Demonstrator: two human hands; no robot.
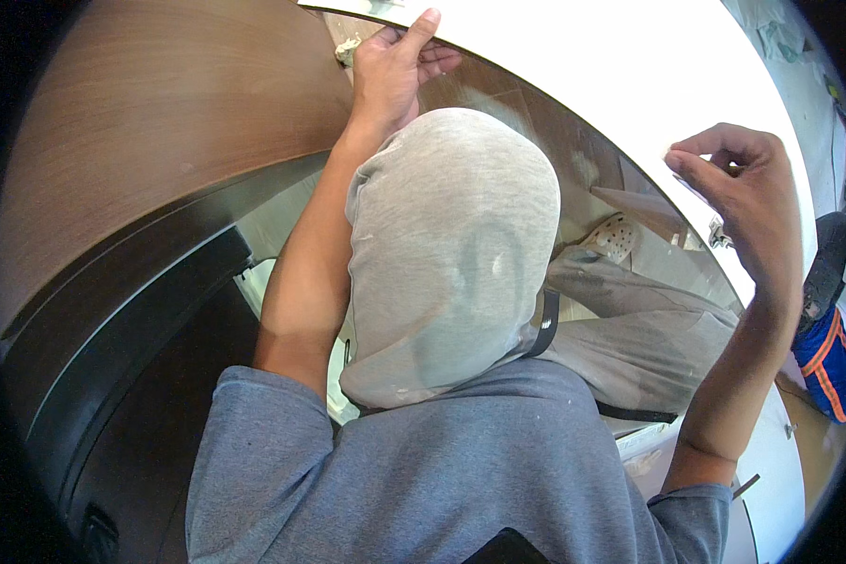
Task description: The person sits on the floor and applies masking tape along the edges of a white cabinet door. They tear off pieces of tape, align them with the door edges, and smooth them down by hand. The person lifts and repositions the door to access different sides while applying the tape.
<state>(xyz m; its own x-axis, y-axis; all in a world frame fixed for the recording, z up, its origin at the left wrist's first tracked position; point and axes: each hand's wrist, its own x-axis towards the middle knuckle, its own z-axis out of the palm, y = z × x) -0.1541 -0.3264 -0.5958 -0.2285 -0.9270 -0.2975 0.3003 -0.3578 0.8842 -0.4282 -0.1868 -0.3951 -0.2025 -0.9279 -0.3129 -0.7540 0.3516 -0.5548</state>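
A large white panel [620, 66] with a smooth face stretches from the top of the view down the right side. My left hand [390, 80] grips its near edge, the thumb over the top and the fingers curled below. Above the panel's right part, my right hand [752, 179] is closed in a pinch, thumb against forefinger. Anything between those fingertips is too small to make out. Close beneath that hand, a small metal fitting [719, 235] sits at the panel's edge.
A brown wooden panel [179, 103] fills the upper left, above a dark cabinet-like piece [150, 376]. My raised knee [451, 244] stands between my arms. A light perforated clog [613, 237] shows beneath the white panel. A blue bag with orange stripes [829, 367] lies far right.
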